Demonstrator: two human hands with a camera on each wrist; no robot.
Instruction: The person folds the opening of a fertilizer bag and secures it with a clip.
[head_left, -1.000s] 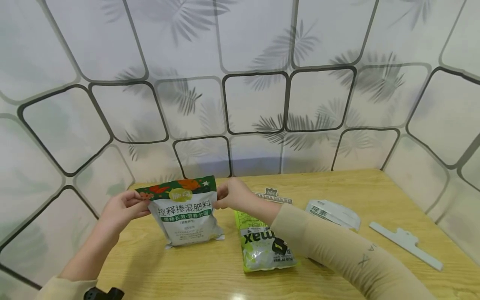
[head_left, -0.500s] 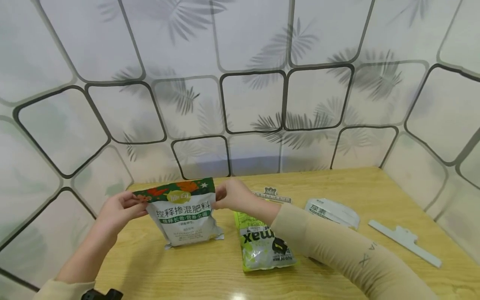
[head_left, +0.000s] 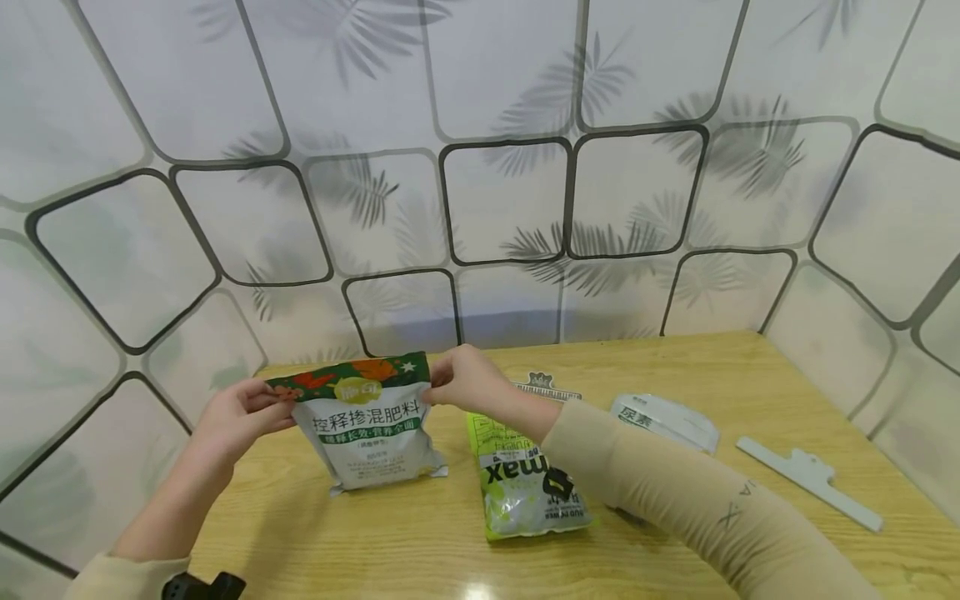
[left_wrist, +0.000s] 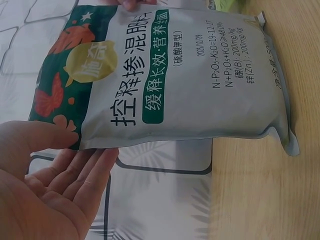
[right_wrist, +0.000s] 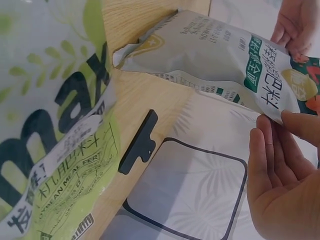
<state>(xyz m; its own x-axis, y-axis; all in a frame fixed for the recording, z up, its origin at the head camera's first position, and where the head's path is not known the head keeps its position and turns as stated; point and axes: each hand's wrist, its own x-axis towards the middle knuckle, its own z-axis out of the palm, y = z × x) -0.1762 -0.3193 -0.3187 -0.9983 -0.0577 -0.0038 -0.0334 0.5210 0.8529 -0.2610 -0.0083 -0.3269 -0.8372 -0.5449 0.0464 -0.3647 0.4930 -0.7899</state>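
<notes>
A white fertilizer bag (head_left: 371, 433) with a green top band and red prints stands upright on the wooden table, left of centre. My left hand (head_left: 243, 412) pinches its upper left corner between thumb and fingers. At the upper right edge, my right hand (head_left: 468, 385) grips the bag just under the green band. In the left wrist view the thumb lies over the front of the bag (left_wrist: 190, 80), fingers behind. The right wrist view shows the right thumb and fingers on the bag's edge, and the bag's lower corner close over the table.
A lime-green "max" bag (head_left: 517, 500) lies right of centre, partly under the right forearm. Behind it shows a ruler-marked clip (head_left: 542, 385). Farther right are a silver-white bag (head_left: 667, 423) and a white bag clip (head_left: 810, 483). A black clip (right_wrist: 138, 142) lies near the back edge.
The right hand has risen very slightly at the bag's edge. Both hands keep their hold, and the bag stays in nearly the same place.
</notes>
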